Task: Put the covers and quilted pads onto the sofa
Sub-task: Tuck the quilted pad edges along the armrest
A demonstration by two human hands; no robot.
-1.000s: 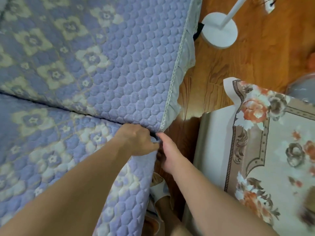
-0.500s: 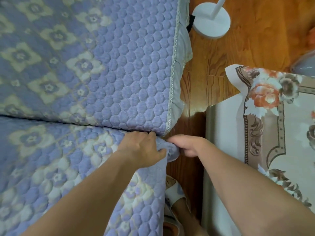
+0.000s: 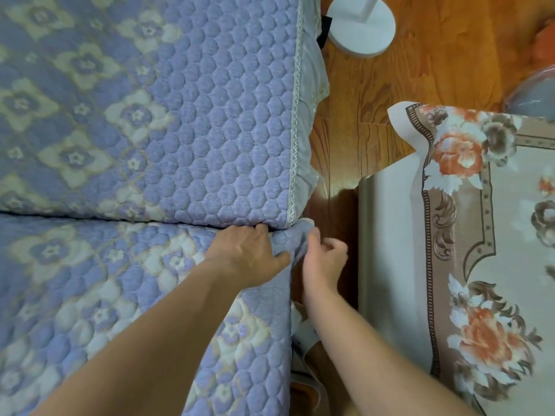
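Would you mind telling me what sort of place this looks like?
Most likely a home living room: a sofa under lilac quilted pads, a polished wooden floor, a floral-cloth table alongside, and a white round stand base, perhaps a lamp's or fan's.

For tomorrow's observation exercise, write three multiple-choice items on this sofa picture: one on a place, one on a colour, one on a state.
1. Where is the white round base?
A. On the wooden floor beside the sofa
B. On the quilted pad
C. On the floral cloth

2. What is the main colour of the near pad?
A. Red
B. Purple-blue
C. Green

3. What is the left hand doing?
A. Hanging free in the air
B. Holding the white base
C. Resting on the pad's corner at the gap between cushions

Answers:
1 A, it stands on the floor by the sofa's edge.
2 B, purple-blue quilting with pale flowers.
3 C, its fingers reach the seam, beside the right hand at the bunched corner.
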